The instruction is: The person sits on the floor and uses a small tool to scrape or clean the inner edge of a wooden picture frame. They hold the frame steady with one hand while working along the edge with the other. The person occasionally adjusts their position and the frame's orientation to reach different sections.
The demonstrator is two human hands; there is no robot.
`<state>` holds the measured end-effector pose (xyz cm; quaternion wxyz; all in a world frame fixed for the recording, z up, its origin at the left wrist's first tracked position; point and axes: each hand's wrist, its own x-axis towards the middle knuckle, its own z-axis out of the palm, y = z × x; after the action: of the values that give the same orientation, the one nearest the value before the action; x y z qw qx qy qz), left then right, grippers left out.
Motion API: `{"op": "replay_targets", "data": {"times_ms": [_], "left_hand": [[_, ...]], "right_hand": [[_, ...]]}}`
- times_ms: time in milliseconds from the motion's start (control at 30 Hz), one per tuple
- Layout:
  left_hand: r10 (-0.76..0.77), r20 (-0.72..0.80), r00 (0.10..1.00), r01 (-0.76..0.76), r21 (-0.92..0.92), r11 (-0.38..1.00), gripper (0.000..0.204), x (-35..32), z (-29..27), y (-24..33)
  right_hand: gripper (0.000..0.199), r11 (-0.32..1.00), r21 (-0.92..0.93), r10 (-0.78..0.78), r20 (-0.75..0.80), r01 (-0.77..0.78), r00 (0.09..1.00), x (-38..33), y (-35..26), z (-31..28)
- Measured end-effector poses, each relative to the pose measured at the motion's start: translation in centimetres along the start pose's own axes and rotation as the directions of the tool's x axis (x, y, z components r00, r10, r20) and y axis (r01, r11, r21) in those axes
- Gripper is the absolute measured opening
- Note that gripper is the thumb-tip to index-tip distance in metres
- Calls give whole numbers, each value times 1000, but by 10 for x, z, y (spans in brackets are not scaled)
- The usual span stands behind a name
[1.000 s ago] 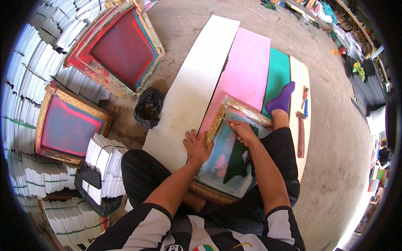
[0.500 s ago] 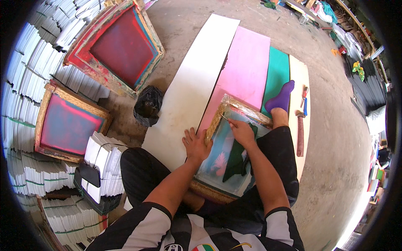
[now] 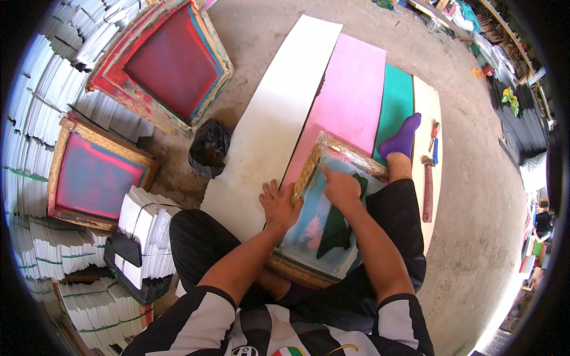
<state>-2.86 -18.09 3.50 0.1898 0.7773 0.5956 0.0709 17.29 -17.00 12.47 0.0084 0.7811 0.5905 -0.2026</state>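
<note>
wooden printing frame [image 3: 332, 207] lying under both hands, across the lap and pink board [image 3: 350, 101]. left hand [image 3: 279, 204] spread flat on its left edge; right hand [image 3: 341, 187] pressing the mesh, gripping nothing visible. beyond the left hand, black bag [image 3: 209, 148].

One wooden-framed printing screen [image 3: 329, 207] with pale blue mesh lies on the pink board [image 3: 350, 101], under both hands. Two red-meshed framed screens lean on stacked white sheets: a large one [image 3: 169, 62] upper left, a smaller one [image 3: 98, 175] at left. Black bag [image 3: 209, 147] between.
</note>
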Motion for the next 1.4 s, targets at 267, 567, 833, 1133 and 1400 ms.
{"op": "replay_targets", "data": {"times_ms": [267, 567, 833, 1133, 1400], "left_hand": [[-11, 15, 1000, 10, 19, 1000, 65, 1, -4, -1], [10, -52, 999, -7, 56, 998, 65, 0, 0, -2], [-3, 10, 1000, 3, 30, 1000, 66, 2, -1, 5], [14, -21, 1000, -14, 20, 1000, 66, -1, -4, 3], [-12, -37, 999, 14, 41, 999, 64, -1, -1, 1]], "right_hand": [[40, 995, 100, -25, -20, 27, 999, 8, 12, 19], [35, 945, 317, -28, -163, 79, 986, 15, 23, 52], [34, 604, 796, 64, 5, -43, 998, 31, 59, 91], [36, 900, 426, -33, -155, 96, 987, 20, 45, 73], [38, 936, 307, -100, -233, 171, 967, 23, 48, 64]]}}
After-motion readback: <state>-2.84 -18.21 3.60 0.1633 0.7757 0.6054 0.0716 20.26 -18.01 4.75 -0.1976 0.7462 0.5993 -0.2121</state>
